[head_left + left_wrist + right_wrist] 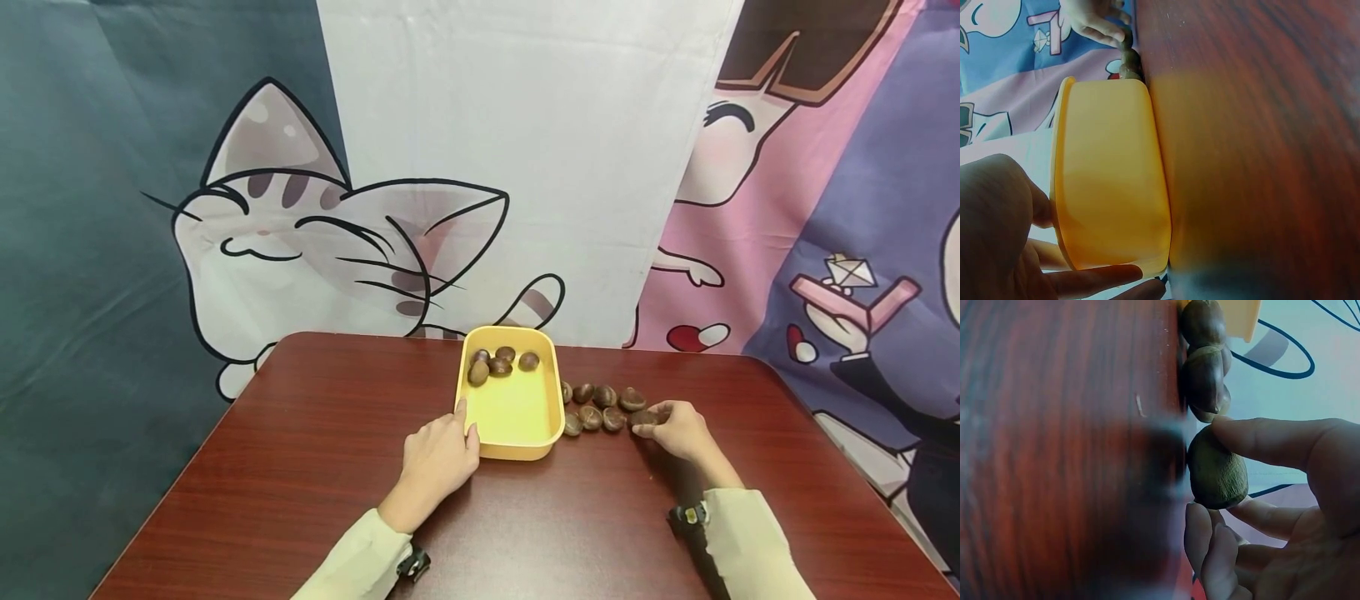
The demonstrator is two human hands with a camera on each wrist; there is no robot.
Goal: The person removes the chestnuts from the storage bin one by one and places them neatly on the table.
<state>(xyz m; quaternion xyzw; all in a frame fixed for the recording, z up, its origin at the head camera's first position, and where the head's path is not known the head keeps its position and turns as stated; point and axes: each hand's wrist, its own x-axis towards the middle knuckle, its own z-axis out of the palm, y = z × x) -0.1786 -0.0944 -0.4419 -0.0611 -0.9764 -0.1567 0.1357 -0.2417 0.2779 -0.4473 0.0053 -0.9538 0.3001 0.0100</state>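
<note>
Right hand [681, 429] pinching one chestnut [1217, 472] at the right end of the rows on the counter [337, 417]. Left hand [441, 454] grips the yellow tub [517, 417] at my near-left corner; loose chestnuts [528, 361] inside.

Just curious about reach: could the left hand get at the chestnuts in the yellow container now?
Probably yes: the left hand touches the yellow container, whose top is open, and nothing covers the chestnuts towards its far end.

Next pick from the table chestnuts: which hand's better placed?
Likely the right hand: it pinches a chestnut at the right end of the rows, while the left hand grips the yellow box.
</note>
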